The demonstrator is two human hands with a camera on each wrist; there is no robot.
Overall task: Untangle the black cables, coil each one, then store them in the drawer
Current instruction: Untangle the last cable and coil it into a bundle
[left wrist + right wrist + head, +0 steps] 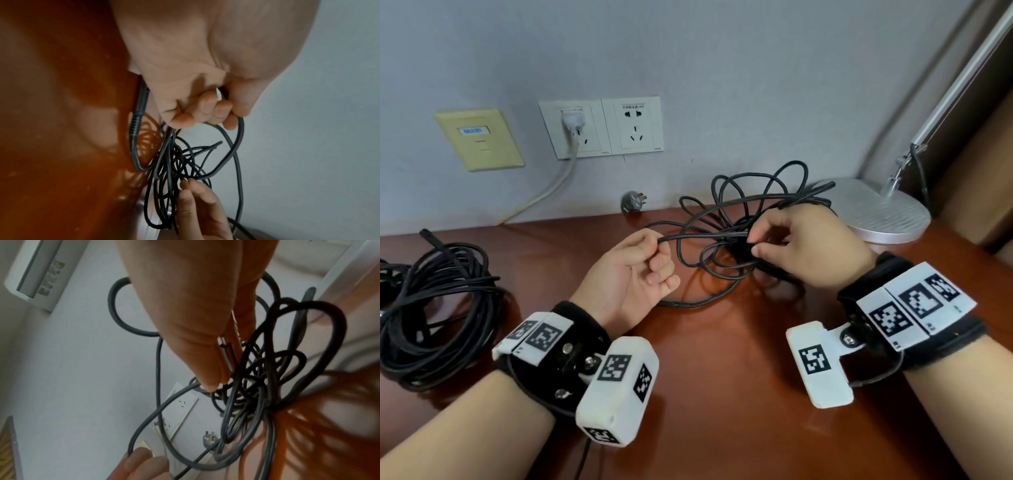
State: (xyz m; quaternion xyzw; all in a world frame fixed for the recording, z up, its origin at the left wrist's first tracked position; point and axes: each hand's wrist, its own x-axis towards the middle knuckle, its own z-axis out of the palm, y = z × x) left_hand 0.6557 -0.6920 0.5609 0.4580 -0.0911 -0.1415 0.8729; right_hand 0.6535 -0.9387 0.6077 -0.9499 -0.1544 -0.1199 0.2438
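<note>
1. The desk (722,394) carries everything: a reddish-brown top against a grey wall, with no drawer in any view, so storing is all ahead of me.
2. On the far left of the desk lies a big bundle of black cable (438,308), gathered in loose rounds. I judge it roughly coiled, though it may be more than one cable; the loops overlap too much to count.
3. Mid-desk, in front of the lamp base (873,212), sits the tangle of black cable (750,212) I am working on. Some loops stand up off the wood, others lie flat, and many cross at one knot. This one is neither untangled nor coiled.
4. My left hand (633,274) is curled, thumb and forefinger pinching a strand that runs right into the tangle. The left wrist view shows a ribbed black connector (136,120) hanging just below that hand.
5. My right hand (804,246) is bent at the knot, fingertips pinching into it. The right wrist view shows a slim metal plug end (226,356) between those fingers, probably this cable's free end, though blur leaves me unsure.
6. Left to do, as I judge it: feed that end out through the loops, coil the cable, then put every bundle in the drawer.
</note>
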